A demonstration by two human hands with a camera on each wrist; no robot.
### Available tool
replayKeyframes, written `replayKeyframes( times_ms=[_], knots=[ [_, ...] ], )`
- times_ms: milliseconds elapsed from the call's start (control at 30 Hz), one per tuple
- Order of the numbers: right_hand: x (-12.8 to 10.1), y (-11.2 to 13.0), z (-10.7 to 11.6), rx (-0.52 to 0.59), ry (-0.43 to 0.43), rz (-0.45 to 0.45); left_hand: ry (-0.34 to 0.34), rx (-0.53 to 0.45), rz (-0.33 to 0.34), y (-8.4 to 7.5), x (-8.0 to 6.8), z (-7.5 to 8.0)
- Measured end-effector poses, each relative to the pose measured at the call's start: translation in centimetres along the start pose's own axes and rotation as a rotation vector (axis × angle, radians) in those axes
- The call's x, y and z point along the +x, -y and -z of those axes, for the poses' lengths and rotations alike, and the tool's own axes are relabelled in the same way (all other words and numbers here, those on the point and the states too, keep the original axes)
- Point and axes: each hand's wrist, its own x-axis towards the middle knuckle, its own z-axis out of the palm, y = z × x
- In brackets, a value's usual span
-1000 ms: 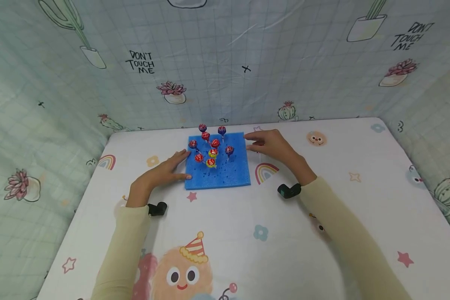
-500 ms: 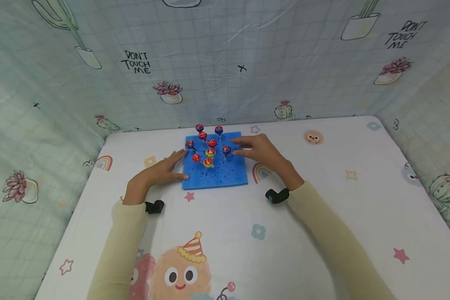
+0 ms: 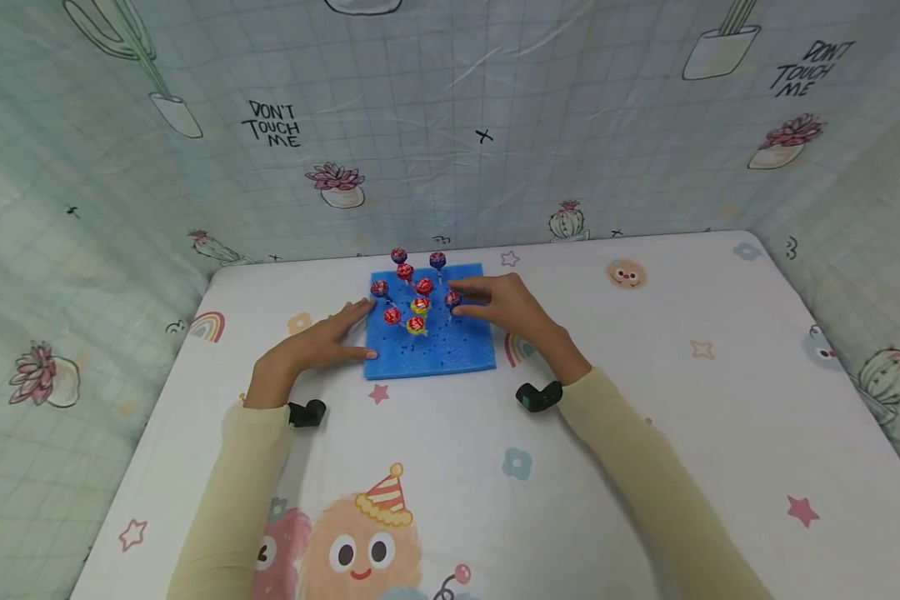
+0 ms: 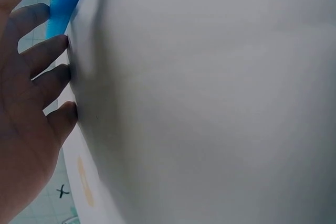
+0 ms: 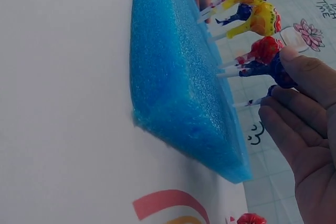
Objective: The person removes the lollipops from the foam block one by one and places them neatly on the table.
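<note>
Right hand [image 3: 498,307] has reached a lollipop [image 3: 453,297].

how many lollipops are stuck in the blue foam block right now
8 wrapped lollipops stand in the blue foam block: two at the far edge, two behind centre, one left, three nearer. The right hand may hide another.

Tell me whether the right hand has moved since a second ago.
Yes. The right hand has shifted left, from beyond the blue foam board's right edge to over the board, its fingertips now at a purple lollipop.
</note>
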Motion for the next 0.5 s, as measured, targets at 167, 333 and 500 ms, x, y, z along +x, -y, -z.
replayKeyframes(
  times_ms=[167,333,500],
  knots=[
    [0.06,0.03,-0.11,0.003,-0.015,-0.001,0.004,0.004,0.004,0.21,0.07,0.02],
    [0.05,-0.09,-0.22,-0.015,-0.036,0.001,-0.001,-0.002,0.003,0.24,0.07,0.02],
    [0.10,-0.19,-0.31,0.025,-0.048,0.015,-0.008,-0.008,0.002,0.38,0.17,-0.10]
  ],
)
